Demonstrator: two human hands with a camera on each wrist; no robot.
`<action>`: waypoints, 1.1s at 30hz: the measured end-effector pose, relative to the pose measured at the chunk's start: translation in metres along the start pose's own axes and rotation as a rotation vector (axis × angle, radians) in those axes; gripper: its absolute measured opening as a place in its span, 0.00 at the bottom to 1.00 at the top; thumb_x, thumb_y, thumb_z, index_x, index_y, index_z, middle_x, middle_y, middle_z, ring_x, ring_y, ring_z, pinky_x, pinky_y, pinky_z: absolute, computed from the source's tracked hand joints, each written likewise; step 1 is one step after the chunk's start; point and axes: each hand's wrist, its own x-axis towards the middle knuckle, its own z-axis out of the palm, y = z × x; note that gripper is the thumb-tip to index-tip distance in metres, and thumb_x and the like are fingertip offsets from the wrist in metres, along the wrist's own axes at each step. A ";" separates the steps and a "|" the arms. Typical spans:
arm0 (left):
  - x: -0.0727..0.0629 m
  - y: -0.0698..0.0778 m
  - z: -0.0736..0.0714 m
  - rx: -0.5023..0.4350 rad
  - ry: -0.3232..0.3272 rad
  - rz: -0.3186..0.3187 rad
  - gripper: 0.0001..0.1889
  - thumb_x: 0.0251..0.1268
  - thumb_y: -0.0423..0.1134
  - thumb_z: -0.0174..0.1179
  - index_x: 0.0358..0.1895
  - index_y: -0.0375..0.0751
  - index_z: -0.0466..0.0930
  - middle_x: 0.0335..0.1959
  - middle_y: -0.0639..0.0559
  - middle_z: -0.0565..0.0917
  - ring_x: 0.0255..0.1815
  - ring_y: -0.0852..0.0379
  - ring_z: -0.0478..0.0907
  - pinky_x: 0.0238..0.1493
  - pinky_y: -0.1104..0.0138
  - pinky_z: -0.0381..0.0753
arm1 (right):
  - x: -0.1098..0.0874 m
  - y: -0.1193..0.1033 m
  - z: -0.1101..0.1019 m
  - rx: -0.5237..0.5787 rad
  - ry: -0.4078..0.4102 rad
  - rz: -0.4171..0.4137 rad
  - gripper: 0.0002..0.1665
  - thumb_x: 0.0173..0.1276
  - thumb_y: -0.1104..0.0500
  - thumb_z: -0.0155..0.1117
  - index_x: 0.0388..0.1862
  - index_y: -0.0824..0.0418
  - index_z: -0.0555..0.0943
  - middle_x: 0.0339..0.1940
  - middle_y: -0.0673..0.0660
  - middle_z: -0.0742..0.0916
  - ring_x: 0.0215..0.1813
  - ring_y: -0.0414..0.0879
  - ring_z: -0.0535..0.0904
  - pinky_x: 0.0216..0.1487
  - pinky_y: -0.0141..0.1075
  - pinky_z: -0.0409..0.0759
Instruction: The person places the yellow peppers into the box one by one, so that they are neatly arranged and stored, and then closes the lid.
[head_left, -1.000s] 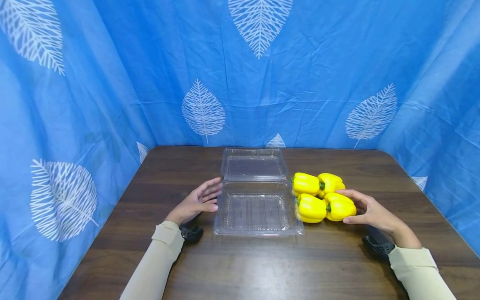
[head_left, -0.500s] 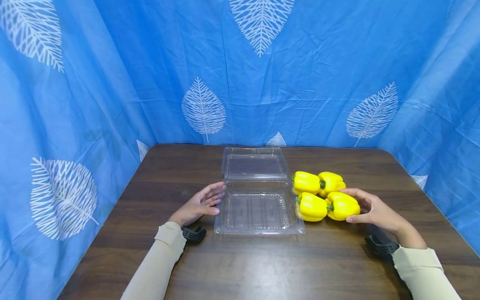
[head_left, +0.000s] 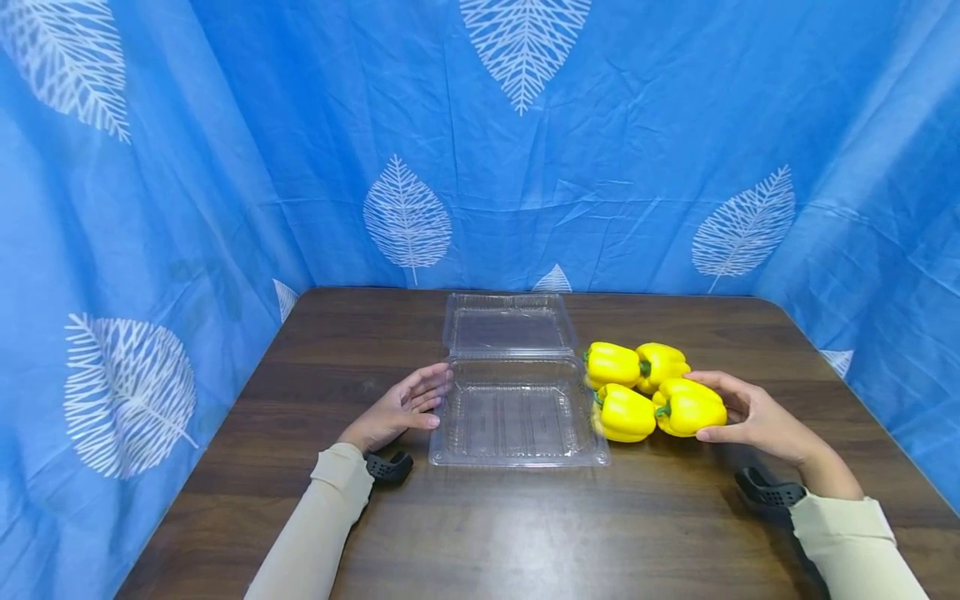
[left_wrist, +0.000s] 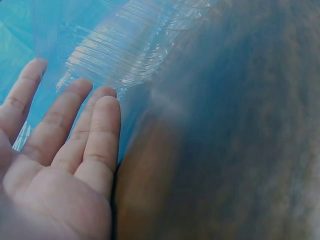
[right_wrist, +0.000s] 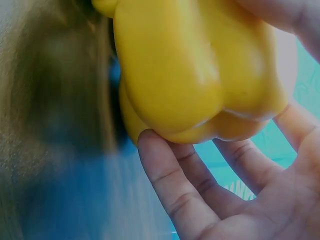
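My right hand [head_left: 765, 423] grips a yellow bell pepper [head_left: 692, 407], thumb at the near side and fingers at the far side. In the right wrist view the lobed bottom of that pepper [right_wrist: 200, 70] fills the space between thumb and fingers. Three other yellow peppers sit close to its left and behind, one at the front left [head_left: 626, 414]. An open clear plastic clamshell container [head_left: 517, 459] lies at the middle of the table, its lid [head_left: 510, 333] folded back. My left hand [head_left: 393, 412] is at its left side, fingers extended; the fingertips touch the clear wall [left_wrist: 100, 60].
The dark wooden table [head_left: 510, 533] extends in front of the container. Blue curtains [head_left: 300, 125] with white leaf prints stand around its back and sides. The peppers stand right beside the container's right edge.
My right hand has closed on the front right pepper and shifted it slightly right and up, apart from its neighbour. My left hand has moved a little right, to the container's side.
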 end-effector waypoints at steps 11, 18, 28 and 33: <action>0.002 -0.001 0.001 -0.013 -0.015 0.004 0.47 0.72 0.27 0.66 0.88 0.33 0.49 0.89 0.34 0.53 0.88 0.36 0.52 0.82 0.64 0.65 | -0.002 -0.009 0.001 -0.011 0.060 -0.044 0.41 0.63 0.76 0.75 0.75 0.66 0.73 0.66 0.32 0.80 0.59 0.30 0.80 0.54 0.25 0.85; 0.003 -0.001 0.000 -0.007 0.002 -0.005 0.47 0.72 0.28 0.67 0.87 0.34 0.50 0.88 0.36 0.54 0.88 0.36 0.53 0.82 0.61 0.64 | 0.000 -0.013 0.003 -0.023 0.089 -0.068 0.42 0.63 0.77 0.74 0.76 0.69 0.72 0.66 0.33 0.81 0.58 0.31 0.81 0.55 0.24 0.85; 0.001 -0.001 0.000 -0.004 0.014 -0.012 0.47 0.71 0.28 0.67 0.87 0.34 0.50 0.88 0.35 0.54 0.88 0.36 0.53 0.84 0.56 0.61 | 0.004 -0.019 0.007 -0.036 0.115 -0.070 0.44 0.63 0.77 0.74 0.78 0.69 0.71 0.67 0.30 0.80 0.58 0.29 0.81 0.53 0.23 0.85; 0.001 -0.002 0.000 -0.002 0.014 -0.014 0.48 0.71 0.29 0.68 0.88 0.34 0.49 0.89 0.36 0.54 0.88 0.36 0.53 0.84 0.56 0.61 | 0.007 -0.023 0.010 -0.052 0.128 -0.068 0.45 0.63 0.77 0.75 0.79 0.68 0.71 0.67 0.29 0.79 0.59 0.27 0.80 0.53 0.22 0.84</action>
